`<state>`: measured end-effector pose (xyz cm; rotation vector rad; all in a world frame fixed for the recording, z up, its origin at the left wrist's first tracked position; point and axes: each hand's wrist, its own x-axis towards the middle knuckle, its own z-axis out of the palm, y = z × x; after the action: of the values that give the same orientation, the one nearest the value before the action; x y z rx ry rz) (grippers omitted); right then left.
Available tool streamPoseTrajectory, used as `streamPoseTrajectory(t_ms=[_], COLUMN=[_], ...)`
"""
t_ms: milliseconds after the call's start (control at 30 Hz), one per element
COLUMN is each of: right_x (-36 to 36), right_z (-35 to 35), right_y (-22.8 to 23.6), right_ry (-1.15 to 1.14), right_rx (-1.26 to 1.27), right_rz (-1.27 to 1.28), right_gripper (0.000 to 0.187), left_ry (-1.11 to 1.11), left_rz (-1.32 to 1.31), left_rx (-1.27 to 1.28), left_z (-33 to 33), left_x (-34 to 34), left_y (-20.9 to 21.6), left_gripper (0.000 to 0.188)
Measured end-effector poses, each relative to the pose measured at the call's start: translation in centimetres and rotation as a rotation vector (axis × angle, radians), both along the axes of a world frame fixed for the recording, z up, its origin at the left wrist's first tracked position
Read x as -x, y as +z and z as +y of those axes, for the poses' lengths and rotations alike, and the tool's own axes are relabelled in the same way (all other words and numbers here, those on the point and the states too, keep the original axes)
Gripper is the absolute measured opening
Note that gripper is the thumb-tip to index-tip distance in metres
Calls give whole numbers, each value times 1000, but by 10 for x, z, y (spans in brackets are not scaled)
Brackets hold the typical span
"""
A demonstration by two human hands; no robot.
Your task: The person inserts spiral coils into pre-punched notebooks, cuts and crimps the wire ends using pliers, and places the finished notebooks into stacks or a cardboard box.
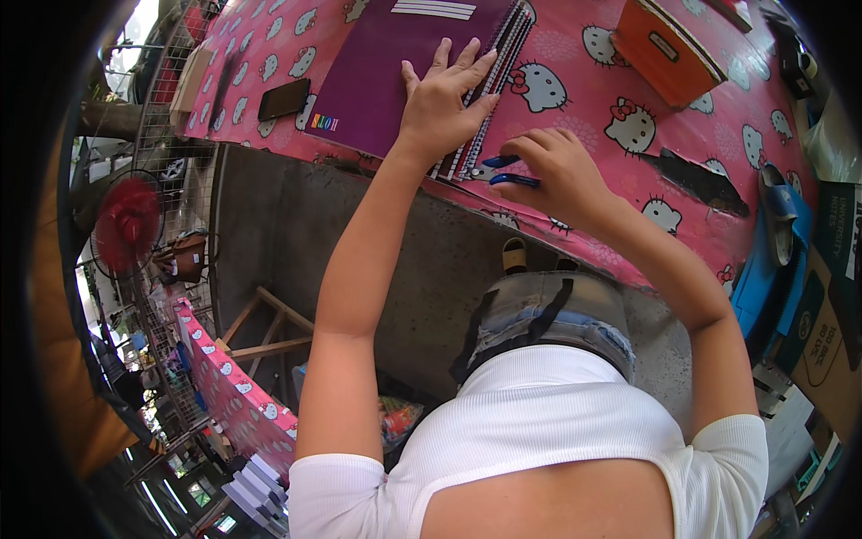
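Upper centre of frame: we see a stack of spiral notebooks point(485, 99), purple cover on top, lying on the bench point(593, 117) with its pink cartoon-cat cloth. Left hand point(440, 99) lies flat on the stack, fingers spread, its grip open. Right hand point(552, 166), just right of the stack's edge, has its grip closed on blue pens point(505, 171). Dark phone point(284, 98) upper left; orange box point(669, 49) upper right.
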<state>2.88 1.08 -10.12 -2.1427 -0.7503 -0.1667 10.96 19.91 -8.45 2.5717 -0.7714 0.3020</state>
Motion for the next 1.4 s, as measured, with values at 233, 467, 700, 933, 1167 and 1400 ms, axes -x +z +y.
streamPoseTrajectory(t_ms=[233, 467, 700, 933, 1167, 1400], right_x=[-8, -4, -2, -25, -7, -21], right_z=[-1, -1, 6, 2, -14, -4], right_y=[3, 0, -7, 15, -14, -6], right_ry=[107, 39, -131, 41, 3, 67], right_rx=[-132, -117, 112, -31, 164, 15], right_rz=[327, 497, -502, 1031, -100, 449], right_gripper=[41, 44, 40, 45, 56, 47], left_ry=[-32, 15, -7, -18, 21, 25], left_rz=[29, -10, 38, 14, 56, 46], left_rx=[-38, -196, -159, -231, -394, -359], left_z=[-2, -10, -8, -6, -12, -11], left_x=[0, 5, 0, 3, 6, 3], left_y=[2, 7, 8, 8, 10, 8], left_gripper=[58, 70, 67, 67, 72, 75])
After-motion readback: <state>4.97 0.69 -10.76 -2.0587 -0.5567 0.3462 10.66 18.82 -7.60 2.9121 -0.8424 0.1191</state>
